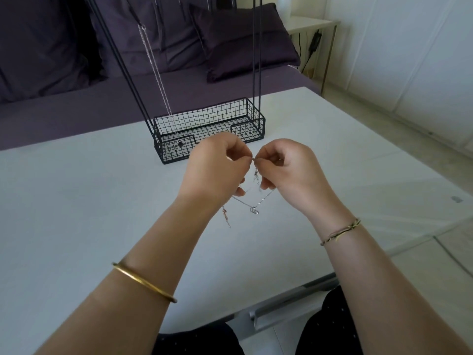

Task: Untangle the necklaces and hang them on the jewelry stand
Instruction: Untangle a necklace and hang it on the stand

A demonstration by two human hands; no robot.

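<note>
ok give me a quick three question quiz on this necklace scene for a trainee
1. True or false: a silver chain already hangs on the jewelry stand.
2. The left hand and right hand pinch a necklace. Its pendant hangs: A on the jewelry stand; B below both hands; C above both hands.
3. Which forearm wears the gold bangle?
Key: 1 true; 2 B; 3 left.
</note>
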